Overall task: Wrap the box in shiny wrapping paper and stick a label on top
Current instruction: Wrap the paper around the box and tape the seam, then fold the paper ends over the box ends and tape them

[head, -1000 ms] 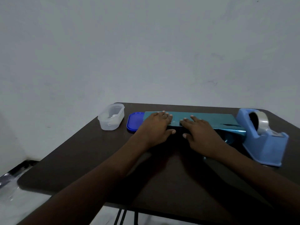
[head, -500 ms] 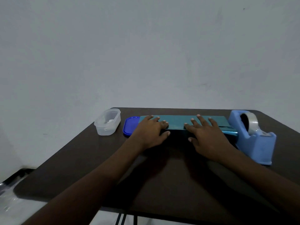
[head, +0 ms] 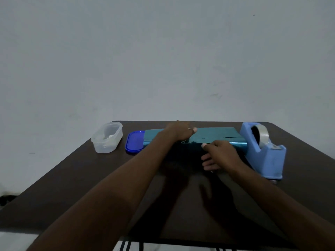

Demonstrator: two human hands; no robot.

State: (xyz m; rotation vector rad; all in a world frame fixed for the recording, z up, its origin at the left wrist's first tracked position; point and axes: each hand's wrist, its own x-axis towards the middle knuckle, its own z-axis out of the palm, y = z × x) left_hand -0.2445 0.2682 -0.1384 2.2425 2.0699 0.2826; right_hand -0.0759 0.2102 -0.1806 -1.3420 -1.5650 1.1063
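Observation:
A long box covered in shiny teal wrapping paper (head: 215,135) lies across the far part of the dark table (head: 72,182). My left hand (head: 178,132) reaches over the box's top at its middle. Its thumb lies along the top, and its fingers curl down the far side out of sight. My right hand (head: 220,154) is at the near side of the box. That thumb presses the top front edge while the fingers curl against the dark front face, pinching the paper there.
A blue tape dispenser (head: 262,153) with a clear roll stands right against the box's right end. At the left end lies a blue lid (head: 135,142). Farther left sits an open clear tub (head: 107,137) holding white bits. A wall rises behind the table.
Both hands were lying flat on the box. My left hand has slid over to the far edge, and my right hand has drawn back to the near edge and curled.

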